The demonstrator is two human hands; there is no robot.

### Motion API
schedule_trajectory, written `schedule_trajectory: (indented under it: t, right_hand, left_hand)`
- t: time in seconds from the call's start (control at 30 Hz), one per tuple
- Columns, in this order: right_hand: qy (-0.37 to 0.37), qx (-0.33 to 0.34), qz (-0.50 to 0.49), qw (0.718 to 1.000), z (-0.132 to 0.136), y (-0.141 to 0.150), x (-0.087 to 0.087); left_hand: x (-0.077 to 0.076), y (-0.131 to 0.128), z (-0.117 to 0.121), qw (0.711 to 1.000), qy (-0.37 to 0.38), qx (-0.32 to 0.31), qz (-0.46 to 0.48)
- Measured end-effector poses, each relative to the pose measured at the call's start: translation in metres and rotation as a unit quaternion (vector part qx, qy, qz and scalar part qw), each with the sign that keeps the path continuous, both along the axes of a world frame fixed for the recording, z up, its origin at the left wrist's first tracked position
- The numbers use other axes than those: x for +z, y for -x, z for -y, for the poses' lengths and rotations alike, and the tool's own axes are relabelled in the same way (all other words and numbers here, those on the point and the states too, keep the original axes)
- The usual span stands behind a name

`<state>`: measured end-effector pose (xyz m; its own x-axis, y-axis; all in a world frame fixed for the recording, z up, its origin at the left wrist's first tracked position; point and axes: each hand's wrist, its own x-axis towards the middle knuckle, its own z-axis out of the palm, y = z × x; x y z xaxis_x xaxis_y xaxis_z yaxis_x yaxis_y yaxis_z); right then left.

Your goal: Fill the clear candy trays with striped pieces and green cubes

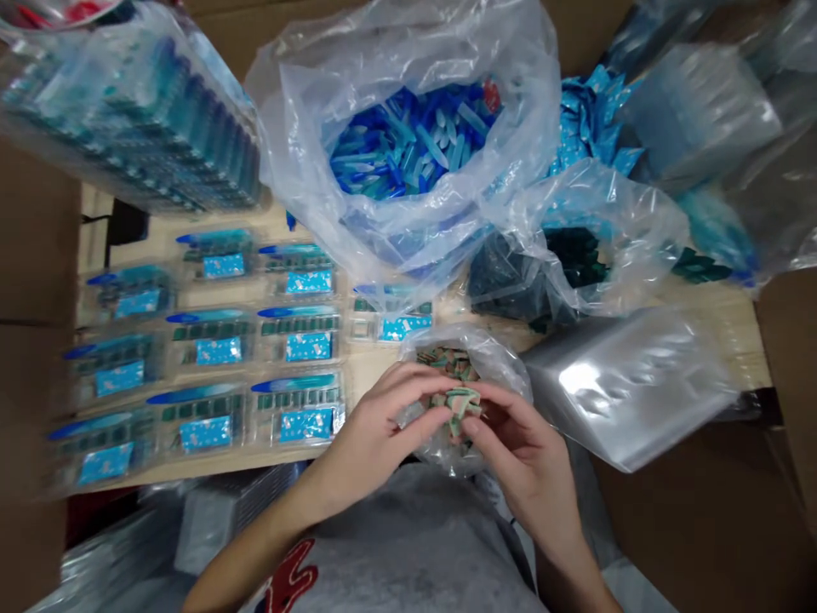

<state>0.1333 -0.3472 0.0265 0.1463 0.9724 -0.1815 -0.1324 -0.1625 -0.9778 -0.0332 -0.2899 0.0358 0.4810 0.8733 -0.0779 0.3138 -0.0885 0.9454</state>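
Left hand (pixel 396 417), lower centre of the frame, thumb and fingertips pinching a small cluster of green-and-tan pieces (pixel 460 400); right hand (pixel 527 447), just beside it, pinching the same cluster; one small plastic bag (pixel 507 358), which I see under the hands, holding similar pieces; clear packs (pixel 268 426) with blue sachets (pixel 306 424), in rows, left; one large bag (pixel 287 111) of blue sticks (pixel 414 140), upper centre; dark green pieces (pixel 574 255), bagged, right of centre; plastic sleeves (pixel 638 383), right

Tray stack (pixel 166 119) blurred; shirt (pixel 408 545) cut off btm; held pcs (pixel 462 402): ct unclear.
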Motion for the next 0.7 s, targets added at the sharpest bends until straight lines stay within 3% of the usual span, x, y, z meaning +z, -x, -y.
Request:
schedule_trajectory:
  t: [0.2, 0.4, 0.7]
  right_hand:
    - [-0.03, -0.03, 0.066, 0.997, 0.002, 0.0, 0.0]
    - [-0.046, -0.046, 0.077, 0.995, 0.002, 0.005, -0.002]
    - [-0.033, -0.06, 0.046, 0.997, -0.001, 0.006, 0.003]
  left_hand:
    - [0.002, -0.004, 0.01, 0.997, -0.072, 0.006, -0.026]
    - [0.008, -0.005, 0.004, 0.959, -0.275, -0.006, -0.071]
    - [0.012, -0.004, 0.002, 0.922, -0.363, -0.034, -0.127]
